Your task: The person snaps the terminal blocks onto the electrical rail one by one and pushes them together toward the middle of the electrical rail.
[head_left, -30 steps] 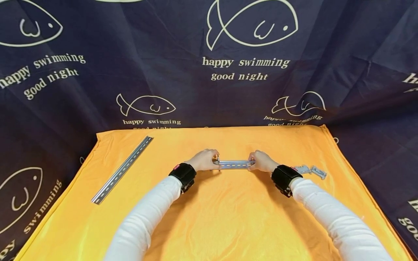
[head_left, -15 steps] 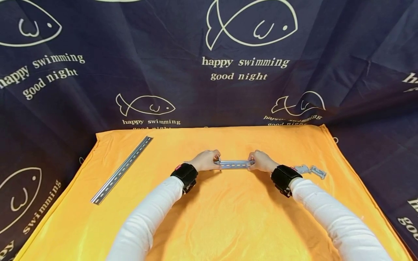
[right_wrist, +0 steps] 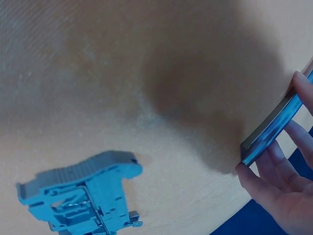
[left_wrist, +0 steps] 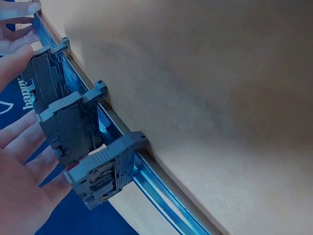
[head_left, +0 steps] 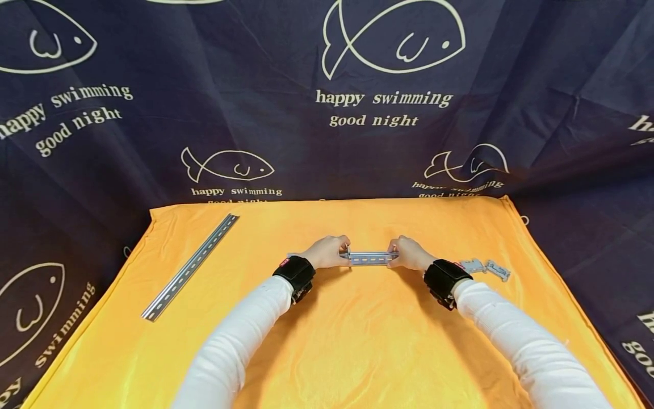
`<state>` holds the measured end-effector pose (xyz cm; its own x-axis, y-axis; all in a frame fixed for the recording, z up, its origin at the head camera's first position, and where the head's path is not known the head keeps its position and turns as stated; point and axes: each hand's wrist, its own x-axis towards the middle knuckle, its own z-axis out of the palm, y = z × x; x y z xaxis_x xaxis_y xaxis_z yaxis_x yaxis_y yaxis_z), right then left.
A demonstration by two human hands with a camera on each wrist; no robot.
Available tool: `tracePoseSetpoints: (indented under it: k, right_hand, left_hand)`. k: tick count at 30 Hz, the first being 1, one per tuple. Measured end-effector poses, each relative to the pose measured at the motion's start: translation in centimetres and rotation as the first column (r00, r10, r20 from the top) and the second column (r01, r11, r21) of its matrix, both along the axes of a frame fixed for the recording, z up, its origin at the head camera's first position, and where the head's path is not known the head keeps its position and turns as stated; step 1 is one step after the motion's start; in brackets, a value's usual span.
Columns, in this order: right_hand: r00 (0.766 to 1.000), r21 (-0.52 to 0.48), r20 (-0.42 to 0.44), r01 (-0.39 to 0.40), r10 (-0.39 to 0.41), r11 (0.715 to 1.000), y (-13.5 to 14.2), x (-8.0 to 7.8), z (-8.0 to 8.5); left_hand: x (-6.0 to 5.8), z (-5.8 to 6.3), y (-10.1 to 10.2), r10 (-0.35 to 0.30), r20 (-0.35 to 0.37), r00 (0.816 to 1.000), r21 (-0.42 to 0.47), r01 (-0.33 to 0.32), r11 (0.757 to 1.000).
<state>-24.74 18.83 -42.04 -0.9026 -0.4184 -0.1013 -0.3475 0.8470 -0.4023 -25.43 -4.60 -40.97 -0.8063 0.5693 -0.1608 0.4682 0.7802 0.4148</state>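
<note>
A slotted metal DIN rail [head_left: 373, 258] spans the two hands at the middle of the table. Three grey terminal blocks sit on it in the left wrist view: a far block [left_wrist: 46, 78], a middle block [left_wrist: 73, 129] and a near block [left_wrist: 107, 174], with gaps between them. My left hand [head_left: 327, 252] pinches the far block, its thumb on the block's top edge and the fingers reaching beneath the others. At the rail's right end, my right hand [head_left: 410, 254] grips the rail between thumb and fingers; its end [right_wrist: 252, 149] pokes out past the fingertips in the right wrist view.
Two loose grey terminal blocks [head_left: 498, 270] lie right of the right wrist; one block [right_wrist: 88, 196] shows large in the right wrist view. A second DIN rail [head_left: 191, 267] lies slanted on the left. Yellow cloth [head_left: 368, 341] covers the table, with a dark printed curtain [head_left: 306, 142] behind.
My left hand has slid right along the rail with the terminal block, so less bare rail shows between the hands. The right hand and the rail's right end have stayed put.
</note>
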Motion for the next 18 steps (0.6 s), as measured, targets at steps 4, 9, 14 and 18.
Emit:
tracePoseSetpoints:
  k: [4, 9, 14, 18]
  right_hand:
    - [1.000, 0.006, 0.002, -0.002, 0.002, 1.000, -0.01, -0.03, -0.02]
    - [1.000, 0.007, 0.011, 0.002, -0.002, 1.000, 0.02, -0.08, -0.02]
    - [1.000, 0.004, 0.010, 0.005, -0.005, 1.000, 0.06, -0.11, -0.09]
    - [1.000, 0.006, 0.006, 0.003, -0.003, 1.000, 0.06, -0.17, -0.24]
  left_hand:
    - [0.02, 0.11, 0.25, 0.003, -0.001, 1.000, -0.016, -0.003, 1.000]
    - [0.05, 0.28, 0.54, -0.001, 0.005, 1.000, -0.020, 0.001, 1.000]
    - [0.01, 0.25, 0.78, -0.008, 0.005, 1.000, -0.013, 0.008, 1.000]
    - [-0.03, 0.15, 0.90, -0.019, -0.007, 1.000, -0.014, 0.019, 1.000]
